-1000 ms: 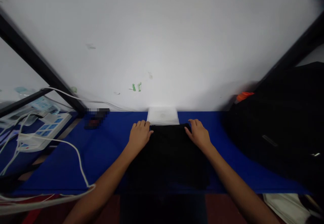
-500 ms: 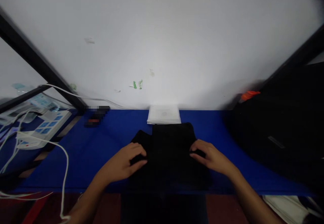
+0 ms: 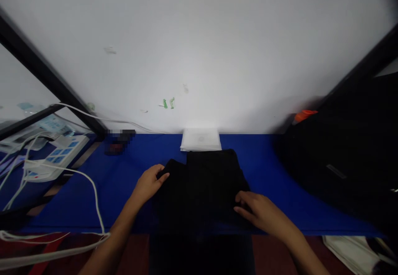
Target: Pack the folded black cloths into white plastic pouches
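Observation:
A folded black garment (image 3: 205, 184) lies in the middle of the blue table (image 3: 93, 192). My left hand (image 3: 149, 184) rests on the cloth's left flap near its upper corner, fingers curled over the edge. My right hand (image 3: 259, 211) lies on the garment's lower right edge, fingers spread and pressing down. Whether either hand pinches the fabric is unclear. A stack of white folded cloth (image 3: 201, 139) sits just behind the garment against the wall.
A large black bag (image 3: 348, 159) with an orange part (image 3: 303, 115) fills the right side. White cables (image 3: 93, 192) and a power strip (image 3: 52, 159) lie at the left. A small dark object (image 3: 118, 140) sits by the wall. White material (image 3: 351, 252) lies below right.
Both hands slid from the garment's far edge toward me. Then the left hand moved back up to the left flap and the right hand went lower on the right edge.

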Motion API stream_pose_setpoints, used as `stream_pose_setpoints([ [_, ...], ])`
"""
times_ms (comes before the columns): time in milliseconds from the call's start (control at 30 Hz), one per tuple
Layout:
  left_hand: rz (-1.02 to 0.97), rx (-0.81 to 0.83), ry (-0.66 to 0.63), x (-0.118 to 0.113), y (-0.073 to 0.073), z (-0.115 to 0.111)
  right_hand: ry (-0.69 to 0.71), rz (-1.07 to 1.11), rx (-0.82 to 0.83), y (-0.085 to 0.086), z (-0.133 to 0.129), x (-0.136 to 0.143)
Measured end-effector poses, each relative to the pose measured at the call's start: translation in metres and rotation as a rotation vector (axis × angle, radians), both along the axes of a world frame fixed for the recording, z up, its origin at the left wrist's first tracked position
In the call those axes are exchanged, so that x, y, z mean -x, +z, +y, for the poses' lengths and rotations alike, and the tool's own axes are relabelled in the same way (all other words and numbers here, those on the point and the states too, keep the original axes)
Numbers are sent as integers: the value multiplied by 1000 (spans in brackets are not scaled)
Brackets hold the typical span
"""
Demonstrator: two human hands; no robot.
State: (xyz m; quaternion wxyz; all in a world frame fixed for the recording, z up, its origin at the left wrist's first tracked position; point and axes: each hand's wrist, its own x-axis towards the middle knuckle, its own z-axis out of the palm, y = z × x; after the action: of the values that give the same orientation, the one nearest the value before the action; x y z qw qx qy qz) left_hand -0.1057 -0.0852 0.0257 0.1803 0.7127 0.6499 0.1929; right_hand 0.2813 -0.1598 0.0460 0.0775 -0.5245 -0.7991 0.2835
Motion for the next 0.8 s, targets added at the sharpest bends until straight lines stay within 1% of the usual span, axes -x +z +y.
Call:
stream_pose_setpoints([
  [67, -24, -85, -17, -2, 7, 3, -6, -44, -73, -4, -2, 3],
  [133, -31, -204, 26, -6, 15, 5, -2, -76, -170, -9, -5, 6],
  [200, 35, -267, 70, -11, 20, 7, 8, -92, -272, -16, -6, 9],
  [267, 189, -235, 79, -15, 20, 10, 13, -107, -351, -23, -7, 11],
  [367, 430, -133, 59, -22, 14, 8, 11, -152, -410, -28, -9, 12],
  [433, 462, -169, 35, -28, 10, 1, 3, -169, -430, -26, -12, 14],
  [467, 434, -219, -6, -32, 8, -5, -7, -166, -438, -23, -13, 17],
  [533, 337, -302, -152, -42, 8, -19, -39, -131, -449, -18, -16, 26],
  [600, 259, -299, -336, -53, 8, -34, -81, -73, -455, -15, -17, 39],
  [667, 235, -241, -461, -62, 6, -47, -122, -32, -461, -18, -16, 53],
  [733, 255, -185, -490, -67, 0, -54, -155, -38, -450, -28, -13, 64],
  [800, 290, -148, -448, -68, -8, -58, -184, -83, -415, -41, -11, 69],
])
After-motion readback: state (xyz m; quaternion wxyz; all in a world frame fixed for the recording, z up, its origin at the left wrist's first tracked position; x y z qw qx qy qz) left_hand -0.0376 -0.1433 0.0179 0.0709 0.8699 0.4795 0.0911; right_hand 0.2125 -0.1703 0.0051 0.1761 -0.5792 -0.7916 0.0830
